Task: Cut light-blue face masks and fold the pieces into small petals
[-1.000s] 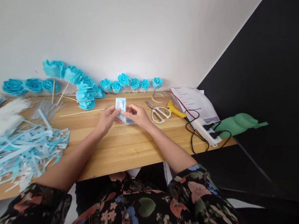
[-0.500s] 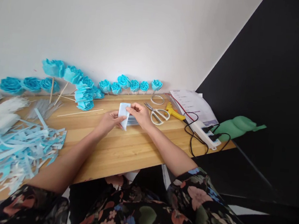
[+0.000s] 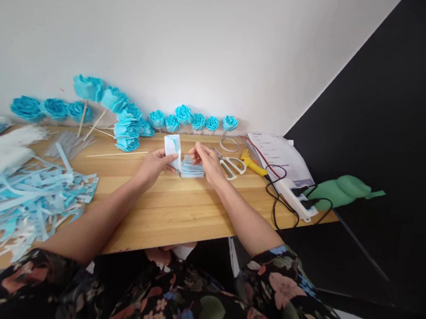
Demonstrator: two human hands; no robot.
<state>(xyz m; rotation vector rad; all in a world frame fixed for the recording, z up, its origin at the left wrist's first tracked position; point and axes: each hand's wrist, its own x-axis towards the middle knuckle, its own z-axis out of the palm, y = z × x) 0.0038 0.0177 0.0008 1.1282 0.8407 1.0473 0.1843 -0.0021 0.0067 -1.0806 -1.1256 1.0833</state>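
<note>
My left hand grips a folded light blue and white sheet between thumb and fingers, held upright above the table. A stack of pale blue folded sheets lies just right of it. Over that stack is my right hand, apart from the held sheet, its fingers curled and pinched together; whatever may be between the fingertips is hidden. Beside the right hand lie white-handled scissors, their blades partly behind the hand.
Blue fabric-like roses on sticks line the wall. Cut strips heap at left. Right of the scissors are a tape-like ring, a yellow glue gun, printed papers, a power strip with black cables and a green pouch.
My right hand has come off the held sheet and shifted right over the stack. The sheet now stands more upright in my left hand, with a blue part showing. The view has shifted slightly.
</note>
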